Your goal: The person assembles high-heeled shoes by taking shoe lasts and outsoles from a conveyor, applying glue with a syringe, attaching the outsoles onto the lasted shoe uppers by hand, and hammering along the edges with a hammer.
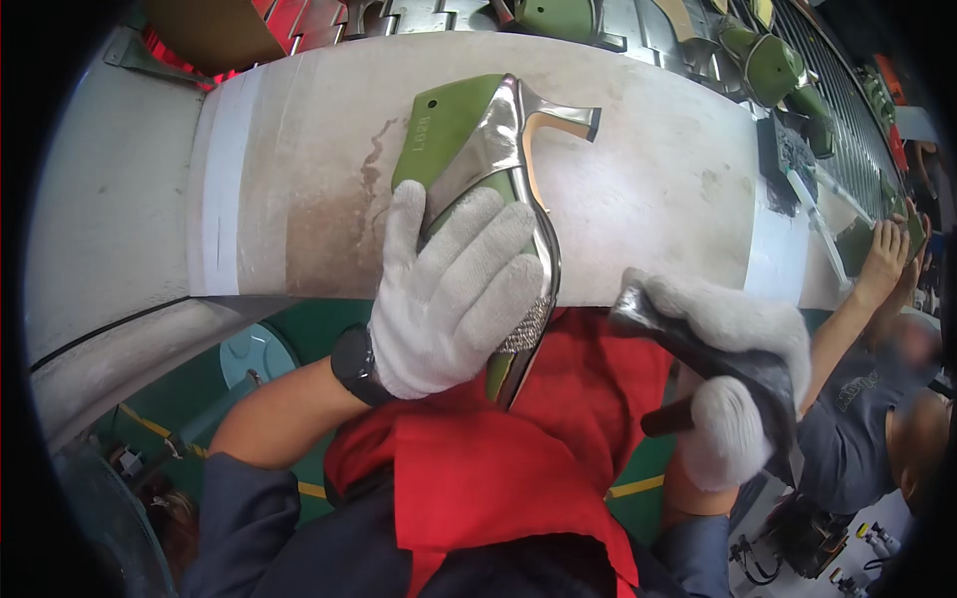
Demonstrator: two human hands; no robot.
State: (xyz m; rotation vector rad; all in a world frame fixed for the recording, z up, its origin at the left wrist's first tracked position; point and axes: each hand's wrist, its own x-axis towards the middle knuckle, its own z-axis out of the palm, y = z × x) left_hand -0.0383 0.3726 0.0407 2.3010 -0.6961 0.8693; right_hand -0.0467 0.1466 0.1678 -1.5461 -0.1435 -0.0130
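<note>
A silver high-heeled shoe (498, 135) lies on its side at the bench's near edge, its heel pointing right and its toe toward me. It is fitted on a green shoe last (454, 115), which sticks out of its opening. A glittery band (526, 331) crosses the front. My left hand (459, 289), in a white knit glove, lies over the shoe's side and holds it against the bench, covering its middle. To the right, apart from the shoe, my gloved right hand (743, 329) grips a dark metal hand tool (683, 344) with a red-brown stub (668, 419); its exact kind is unclear.
The pale, stained bench top (648, 189) curves across in front of me. Behind it, a slatted metal conveyor (429, 18) carries more green lasts (773, 70). A dark box (783, 164) with brushes stands at the right. Beyond it, another person's hands (882, 259) are at work.
</note>
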